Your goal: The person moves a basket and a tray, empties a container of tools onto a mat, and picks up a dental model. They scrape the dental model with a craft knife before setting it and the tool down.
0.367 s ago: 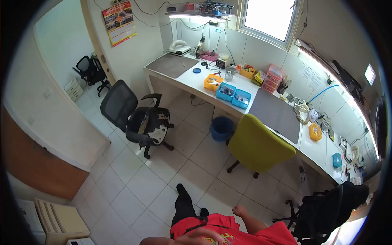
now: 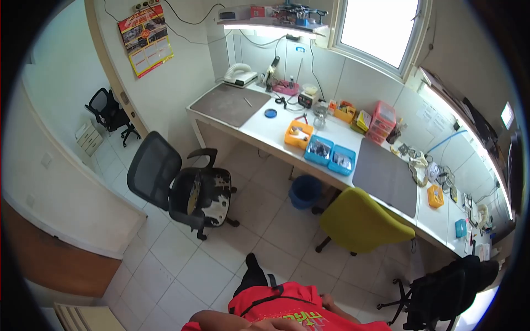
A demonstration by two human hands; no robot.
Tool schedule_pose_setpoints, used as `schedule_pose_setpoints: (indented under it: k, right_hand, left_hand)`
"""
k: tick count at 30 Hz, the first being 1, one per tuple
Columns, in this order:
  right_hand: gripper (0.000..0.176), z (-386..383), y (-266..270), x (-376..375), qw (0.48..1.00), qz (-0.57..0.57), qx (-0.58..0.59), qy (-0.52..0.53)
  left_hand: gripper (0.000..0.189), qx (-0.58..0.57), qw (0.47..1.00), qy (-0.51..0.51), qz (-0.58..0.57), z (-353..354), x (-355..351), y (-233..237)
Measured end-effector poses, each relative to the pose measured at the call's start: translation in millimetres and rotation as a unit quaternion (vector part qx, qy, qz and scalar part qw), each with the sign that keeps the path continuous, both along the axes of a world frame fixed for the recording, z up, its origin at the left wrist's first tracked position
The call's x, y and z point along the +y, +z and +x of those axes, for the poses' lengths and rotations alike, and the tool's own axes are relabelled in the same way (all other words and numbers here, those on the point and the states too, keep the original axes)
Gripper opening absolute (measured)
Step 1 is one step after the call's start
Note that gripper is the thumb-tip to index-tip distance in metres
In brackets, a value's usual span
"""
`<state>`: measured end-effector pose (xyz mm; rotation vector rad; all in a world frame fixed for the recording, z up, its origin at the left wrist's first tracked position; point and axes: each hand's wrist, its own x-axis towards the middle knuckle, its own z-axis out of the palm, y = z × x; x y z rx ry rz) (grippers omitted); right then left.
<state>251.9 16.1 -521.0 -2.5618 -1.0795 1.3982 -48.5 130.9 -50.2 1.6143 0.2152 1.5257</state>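
My left forearm crosses in front of the red shirt (image 2: 270, 300) at the bottom edge. My left hand (image 2: 279, 324) lies near the shirt's printed front, cut off by the frame, so its fingers do not show clearly. At my right side, my right hand (image 2: 328, 301) hangs low beside the shirt, partly covered by it. Its fingers are too small and hidden to make out. No object shows in either hand. One dark-clad leg (image 2: 254, 276) is stretched forward on the tiles.
A worn black chair (image 2: 201, 190) stands ahead left, a green chair (image 2: 361, 223) ahead right, and a dark chair (image 2: 436, 298) at lower right. Behind them runs a white workbench (image 2: 270, 118) with blue trays (image 2: 318, 150). A blue bin (image 2: 305, 191) sits beneath it.
The view has moved forward, so the chairs and bench look larger and nearer. My left hand is lower in the frame, and my right hand is now partly behind the shirt.
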Motion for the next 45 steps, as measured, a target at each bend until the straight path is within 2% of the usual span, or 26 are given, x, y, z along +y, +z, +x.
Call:
schedule_pose_setpoints:
  k: [1,2,3,4,5,8,10,12,13,15,17,18,20,21,22,24,26,29,30,32,33,35,36,39,41,45]
  right_hand:
    - [0.047,-10.3,-15.1,11.4,0.999,0.033,0.014,0.027]
    - [0.052,-15.5,-31.3,23.4,0.996,0.062,0.028,0.055]
    - [0.055,-25.4,-30.6,50.2,0.995,0.077,0.051,0.043]
    - [0.058,-30.5,-34.4,71.3,0.993,0.086,0.074,0.031]
    - [0.058,-32.7,-42.3,97.2,0.996,0.054,0.047,0.048]
    - [0.047,-44.3,-18.0,154.4,0.994,0.086,0.042,0.052]
    - [0.035,-51.2,-11.3,191.7,0.987,0.133,0.066,-0.053]
    - [0.033,-49.8,-52.0,211.6,0.981,0.131,0.087,-0.115]
    - [0.03,-47.9,-72.7,213.6,0.97,0.134,0.104,-0.175]
    - [0.031,-47.2,-78.5,227.3,0.98,0.127,0.086,-0.123]
    - [0.032,-49.7,-70.4,251.5,0.987,0.128,0.071,-0.072]
    - [0.033,-53.7,-58.7,255.7,0.981,0.126,0.103,-0.106]
    - [0.036,-54.9,-54.5,282.7,0.97,0.128,0.139,-0.151]
    - [0.036,-53.6,-64.4,288.0,0.974,0.123,0.129,-0.14]
    - [0.036,-50.6,-75.0,295.2,0.977,0.118,0.12,-0.127]
    - [0.037,-46.0,-90.2,311.0,0.983,0.104,0.101,-0.111]
    - [0.038,-38.8,-102.3,333.0,0.986,0.101,0.083,-0.101]
    - [0.039,-12.7,-159.2,369.5,0.983,0.153,0.04,-0.092]
    - [0.039,0.4,-191.8,376.1,0.978,0.181,0.018,-0.099]
    - [0.035,5.4,-35.0,457.4,0.995,0.086,0.005,-0.042]
    - [0.035,-0.4,-16.8,473.7,0.994,0.081,0.003,-0.07]
    - [0.024,1.3,-1.2,509.2,0.918,0.144,0.141,-0.34]
    - [0.024,5.7,6.3,517.0,0.911,0.153,0.135,-0.358]
    - [0.021,-6.8,5.7,517.5,0.886,0.15,0.127,-0.42]
    - [0.023,-24.9,-17.3,498.7,0.856,0.157,0.137,-0.474]
    - [0.024,-95.5,-10.6,473.4,0.83,0.055,0.097,-0.546]
  left_hand:
    - [0.024,0.062,0.987,0.141,-0.036,-3.5,18.5,2.3]
    - [0.024,0.059,0.987,0.141,-0.037,-14.3,42.7,0.8]
    - [0.02,0.077,0.983,-0.077,-0.15,-28.6,81.2,9.4]
    - [0.017,0.087,0.917,-0.29,-0.26,-31.6,126.2,31.8]
    - [0.008,-0.108,0.958,-0.24,0.114,-21.7,180.6,49.4]
    - [0.008,-0.095,0.972,-0.204,0.074,-25.6,232.9,63.5]
    - [0.01,-0.084,0.97,-0.206,0.099,-24.3,279.0,75.5]
    - [0.011,-0.077,0.969,-0.202,0.117,-21.3,302.6,75.0]
    - [0.015,-0.102,0.974,-0.191,0.064,-14.5,308.8,72.3]
    - [0.026,-0.126,0.976,-0.176,0.004,-12.9,333.5,70.5]
    - [0.027,-0.087,0.938,-0.336,-0.032,-16.8,374.8,77.3]
    - [0.027,-0.086,0.938,-0.334,-0.037,-13.9,384.9,78.8]
    - [0.01,-0.21,0.925,-0.316,0.001,-2.8,406.2,88.8]
    - [0.013,-0.172,0.896,-0.35,-0.214,-23.6,391.3,105.6]
    - [0.013,-0.173,0.897,-0.351,-0.204,-17.6,403.4,104.4]
    - [0.016,-0.233,0.822,-0.42,-0.307,-1.2,436.3,104.4]
    - [0.07,-0.07,0.877,-0.455,-0.138,-6.8,474.9,42.1]
    - [0.045,0.215,0.928,-0.243,-0.182,4.3,530.2,-23.5]
    - [0.041,0.352,0.907,-0.179,-0.15,7.2,555.4,-69.5]
    - [0.041,0.374,0.847,-0.11,-0.363,4.0,571.8,-181.9]
    - [0.04,0.398,0.83,-0.08,-0.381,-9.2,578.6,-222.8]
    - [0.037,0.437,0.803,-0.035,-0.403,-41.1,603.2,-287.6]
    - [0.036,0.45,0.791,-0.024,-0.413,-54.5,615.4,-315.1]
    - [0.036,0.5,0.758,-0.014,-0.419,-81.4,662.8,-359.1]
    - [0.038,0.609,0.672,0.029,-0.421,-86.2,704.0,-369.3]
    - [0.041,0.703,0.623,0.003,-0.344,-108.7,793.2,-420.8]
